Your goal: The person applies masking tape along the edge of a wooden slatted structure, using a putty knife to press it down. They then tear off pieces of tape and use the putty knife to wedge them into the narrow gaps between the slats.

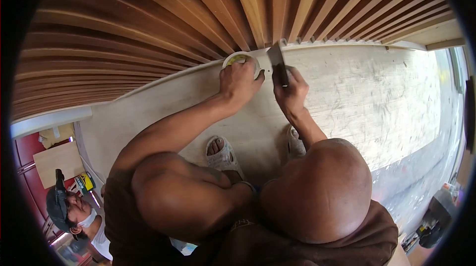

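The right hand (292, 90) grips a scraper (276, 61), which sticks out past its fingers toward the slats (251, 8). The left hand (240, 80) bends over a tub (226, 60) under its fingers; I can't tell if it grips.

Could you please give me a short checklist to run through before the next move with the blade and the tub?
1. Right hand grips the blade: ok, fingers closed around its near end.
2. Blade clear of the slats: cannot tell; its far end is close to their lower ends.
3. Left hand has a firm hold on the tub: cannot tell; its fingers are over the tub and hide the contact.
4. Tub has contents: ok, something yellowish shows inside.
5. Sandals clear of blade and tub: ok, both are apart from them.
6. Co-worker clear of the hands: ok, well off to the left.
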The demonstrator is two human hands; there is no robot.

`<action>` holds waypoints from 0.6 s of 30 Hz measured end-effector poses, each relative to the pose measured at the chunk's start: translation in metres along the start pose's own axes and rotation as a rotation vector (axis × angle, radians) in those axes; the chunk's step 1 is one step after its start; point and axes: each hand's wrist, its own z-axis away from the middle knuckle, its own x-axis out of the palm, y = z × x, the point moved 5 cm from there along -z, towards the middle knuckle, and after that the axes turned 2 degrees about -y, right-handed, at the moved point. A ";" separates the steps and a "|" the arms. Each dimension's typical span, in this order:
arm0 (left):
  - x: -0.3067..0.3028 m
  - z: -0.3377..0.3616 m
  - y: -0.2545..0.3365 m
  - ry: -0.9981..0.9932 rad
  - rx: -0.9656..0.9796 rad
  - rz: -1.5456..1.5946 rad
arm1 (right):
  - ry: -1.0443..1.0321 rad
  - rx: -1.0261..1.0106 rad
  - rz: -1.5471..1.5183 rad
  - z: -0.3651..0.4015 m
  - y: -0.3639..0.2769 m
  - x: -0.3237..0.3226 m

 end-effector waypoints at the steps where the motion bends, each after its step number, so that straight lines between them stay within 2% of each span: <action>1: 0.000 0.000 -0.002 0.005 -0.005 0.000 | -0.057 -0.017 -0.043 0.001 -0.005 0.001; 4: 0.000 0.001 -0.002 0.007 0.015 0.028 | -0.034 -0.020 -0.054 0.001 -0.011 -0.001; 6: -0.001 0.001 -0.003 0.007 -0.013 0.037 | -0.009 0.083 -0.109 -0.005 0.003 -0.005; 10: -0.004 0.003 -0.003 -0.031 -0.030 0.043 | -0.105 0.068 -0.144 -0.026 0.028 -0.015; 13: -0.003 0.003 -0.005 0.037 0.011 0.053 | -0.092 0.142 -0.067 -0.039 0.050 -0.033; 16: -0.004 0.003 -0.004 0.048 0.012 0.061 | 0.000 0.024 0.033 -0.036 0.046 -0.041; 18: -0.002 0.001 -0.005 0.046 -0.010 0.044 | -0.037 0.138 -0.002 -0.024 0.041 -0.038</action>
